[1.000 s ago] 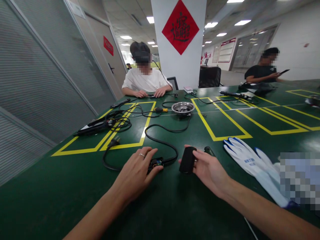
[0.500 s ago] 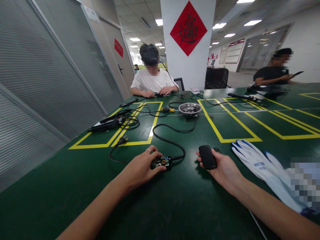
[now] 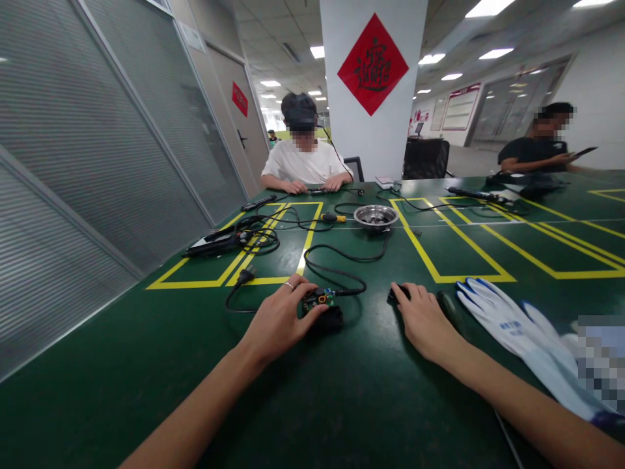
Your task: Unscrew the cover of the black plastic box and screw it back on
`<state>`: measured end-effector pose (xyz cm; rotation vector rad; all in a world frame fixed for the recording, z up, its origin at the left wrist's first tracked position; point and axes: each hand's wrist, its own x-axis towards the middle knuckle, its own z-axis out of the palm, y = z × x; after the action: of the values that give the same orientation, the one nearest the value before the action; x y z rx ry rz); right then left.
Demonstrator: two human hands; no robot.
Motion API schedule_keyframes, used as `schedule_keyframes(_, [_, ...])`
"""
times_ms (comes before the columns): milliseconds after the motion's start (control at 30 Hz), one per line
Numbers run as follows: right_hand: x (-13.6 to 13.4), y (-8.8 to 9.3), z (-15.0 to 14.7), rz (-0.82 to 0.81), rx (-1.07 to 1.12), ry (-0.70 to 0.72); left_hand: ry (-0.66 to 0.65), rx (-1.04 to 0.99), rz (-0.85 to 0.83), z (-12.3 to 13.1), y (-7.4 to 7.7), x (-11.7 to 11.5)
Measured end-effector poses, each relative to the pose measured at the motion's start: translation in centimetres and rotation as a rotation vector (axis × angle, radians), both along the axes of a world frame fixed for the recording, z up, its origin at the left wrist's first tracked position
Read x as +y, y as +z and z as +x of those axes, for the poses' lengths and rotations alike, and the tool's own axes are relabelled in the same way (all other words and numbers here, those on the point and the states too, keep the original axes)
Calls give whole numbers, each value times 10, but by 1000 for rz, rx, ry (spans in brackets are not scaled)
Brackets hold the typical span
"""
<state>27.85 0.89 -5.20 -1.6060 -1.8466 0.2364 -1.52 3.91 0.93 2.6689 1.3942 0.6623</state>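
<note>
My left hand (image 3: 288, 312) is closed around the side of a small circuit board (image 3: 319, 298). A black casing (image 3: 333, 318) shows just below the board, and a black power cord (image 3: 351, 290) runs out from its right side. To the right, palm down at the table, my right hand (image 3: 422, 316) has its fingers over a smooth black cover (image 3: 398, 293). Most of that cover is hidden beneath the fingers. Just right of this hand lies a dark object (image 3: 446, 306) that I cannot make out.
White work gloves (image 3: 512, 326) lie at the right. Ahead stand a metal bowl (image 3: 375, 216) and a yellow-black screwdriver (image 3: 333, 218). A plug (image 3: 245, 275) and coiled cables (image 3: 258, 241) lie left, among yellow tape lines (image 3: 430, 260). A co-worker (image 3: 305, 159) sits opposite; another person (image 3: 534, 153) sits far right.
My right hand has turned from palm up to palm down, bringing the black cover down to the table. The black casing under the board in my left hand now shows more.
</note>
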Motion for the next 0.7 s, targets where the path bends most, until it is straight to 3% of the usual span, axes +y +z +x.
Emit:
schedule_keyframes(133, [-9,20,-5,65,-167,20,55,-2,46,0,0,0])
schedule_keyframes(267, [-24,43,-37,68,-256,232,122,-32,43,2,-5,0])
schedule_keyframes(367, [-23,41,-74,59,-292,432,131,-38,27,3,-10,0])
schedule_keyframes(467, [-8,31,-98,48,-310,538,113,-14,29,4,-11,0])
schedule_keyframes(567, [-2,28,-95,11,-309,564,103,1,50,3,-9,-1])
schedule_keyframes(700, [-28,36,-65,-21,-279,495,82,-8,75,2,-7,-2])
